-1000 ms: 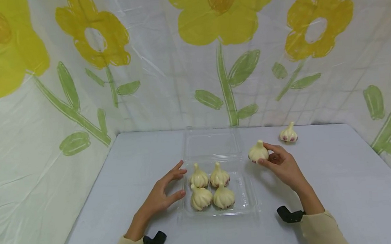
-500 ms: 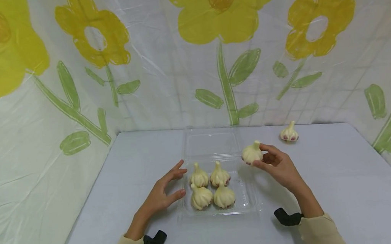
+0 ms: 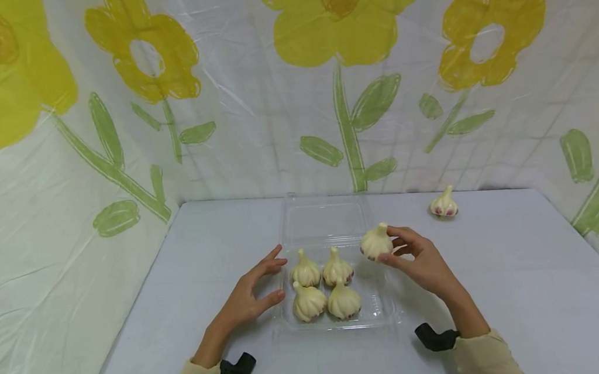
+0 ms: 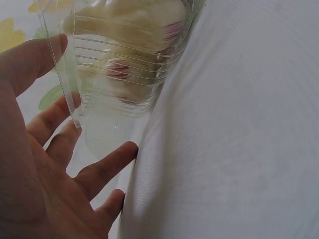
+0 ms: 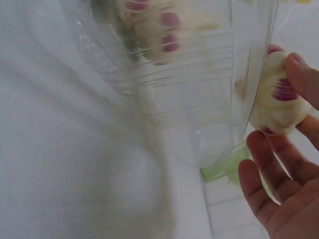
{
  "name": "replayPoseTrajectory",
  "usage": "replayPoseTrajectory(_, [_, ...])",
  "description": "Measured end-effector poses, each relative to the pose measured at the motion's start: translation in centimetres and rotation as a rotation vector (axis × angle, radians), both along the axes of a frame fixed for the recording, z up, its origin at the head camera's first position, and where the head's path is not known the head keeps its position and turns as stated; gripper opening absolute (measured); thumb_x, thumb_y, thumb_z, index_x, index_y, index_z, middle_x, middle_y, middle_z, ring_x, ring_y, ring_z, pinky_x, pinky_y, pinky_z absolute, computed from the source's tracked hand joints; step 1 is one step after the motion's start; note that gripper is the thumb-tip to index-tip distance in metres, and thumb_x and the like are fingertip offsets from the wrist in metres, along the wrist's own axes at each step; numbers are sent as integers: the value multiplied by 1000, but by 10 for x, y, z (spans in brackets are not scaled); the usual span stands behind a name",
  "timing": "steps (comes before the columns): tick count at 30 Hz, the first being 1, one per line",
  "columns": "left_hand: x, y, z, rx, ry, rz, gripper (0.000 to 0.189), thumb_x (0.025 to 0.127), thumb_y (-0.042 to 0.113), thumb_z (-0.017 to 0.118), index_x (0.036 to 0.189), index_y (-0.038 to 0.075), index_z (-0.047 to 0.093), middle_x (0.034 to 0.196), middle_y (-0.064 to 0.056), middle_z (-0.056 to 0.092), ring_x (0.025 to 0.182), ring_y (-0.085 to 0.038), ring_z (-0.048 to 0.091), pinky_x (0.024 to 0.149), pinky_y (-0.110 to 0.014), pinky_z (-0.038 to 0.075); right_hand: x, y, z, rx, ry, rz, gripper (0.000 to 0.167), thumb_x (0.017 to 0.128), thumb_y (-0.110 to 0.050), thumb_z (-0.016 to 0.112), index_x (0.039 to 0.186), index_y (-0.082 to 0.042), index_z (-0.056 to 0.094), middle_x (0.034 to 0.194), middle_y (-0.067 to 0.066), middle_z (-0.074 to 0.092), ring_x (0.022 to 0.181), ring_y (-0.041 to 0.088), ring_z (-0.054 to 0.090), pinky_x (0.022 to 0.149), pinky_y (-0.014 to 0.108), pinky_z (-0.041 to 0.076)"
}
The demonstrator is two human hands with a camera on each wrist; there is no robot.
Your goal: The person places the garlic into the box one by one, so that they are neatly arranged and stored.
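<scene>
My right hand point(image 3: 416, 263) pinches a garlic bulb point(image 3: 376, 242) between thumb and fingers, stem upward, over the back right part of a clear plastic clamshell box point(image 3: 380, 307). In the right wrist view the same garlic bulb point(image 5: 279, 97) shows purple streaks, held above the box's rim. Several garlic bulbs point(image 3: 308, 301) sit in the box in two rows on its left and middle. My left hand point(image 3: 247, 294) lies beside the box's left wall, fingers spread; in the left wrist view its thumb and fingers point(image 4: 107, 169) are at the rim of the box point(image 4: 117, 62).
The clear lid point(image 3: 325, 220) lies folded back behind the box. One more garlic bulb point(image 3: 443, 202) stands at the back right of the white table point(image 3: 522, 269). Behind the table hangs a sheet point(image 3: 254, 149) painted with yellow flowers.
My right hand has carried the garlic bulb leftward, from right of the box to over its back right corner. The left hand has stayed in place.
</scene>
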State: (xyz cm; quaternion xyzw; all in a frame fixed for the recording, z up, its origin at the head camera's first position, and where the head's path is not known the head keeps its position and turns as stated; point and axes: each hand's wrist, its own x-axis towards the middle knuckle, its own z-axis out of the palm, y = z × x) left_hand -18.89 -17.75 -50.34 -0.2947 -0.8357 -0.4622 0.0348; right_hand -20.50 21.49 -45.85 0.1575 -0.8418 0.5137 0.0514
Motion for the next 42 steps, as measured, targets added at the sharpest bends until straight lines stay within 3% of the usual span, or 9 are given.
replayPoseTrajectory(8, [0,0,-1,3,5,-1,55,91,14,73,143,8,55,166,-14,33,131,-28,60,109,-58,45,1,-4,-2,106,11,0,55,88,-22,81,138,-14,62,133,4,65,108,4,56,92,44,52])
replayPoseTrajectory(15, [-1,0,-1,-2,5,-4,56,91,12,73,144,8,55,166,-15,32,131,-29,60,109,-56,45,2,-7,-5,132,26,33,54,85,-22,83,135,-15,65,132,7,67,115,23,57,96,47,47])
replayPoseTrajectory(21, [-1,0,0,-6,-6,-7,57,91,13,73,144,8,54,166,-15,32,132,-27,59,110,-56,44,3,-8,-7,173,7,48,58,81,-28,87,135,-18,66,134,4,66,121,21,50,101,55,44])
replayPoseTrajectory(35, [-1,-1,-1,-3,-9,-6,57,92,15,73,145,9,54,168,-11,31,132,-27,59,111,-54,44,3,-14,-11,252,114,100,58,79,-29,88,133,-24,68,128,-1,70,114,19,50,96,46,39])
replayPoseTrajectory(42, [-1,-1,-1,1,-3,-11,57,92,16,73,145,8,54,168,-11,31,132,-28,59,111,-51,45,4,-16,-12,288,161,108,58,78,-27,89,132,-22,68,128,-2,70,112,14,50,94,41,44])
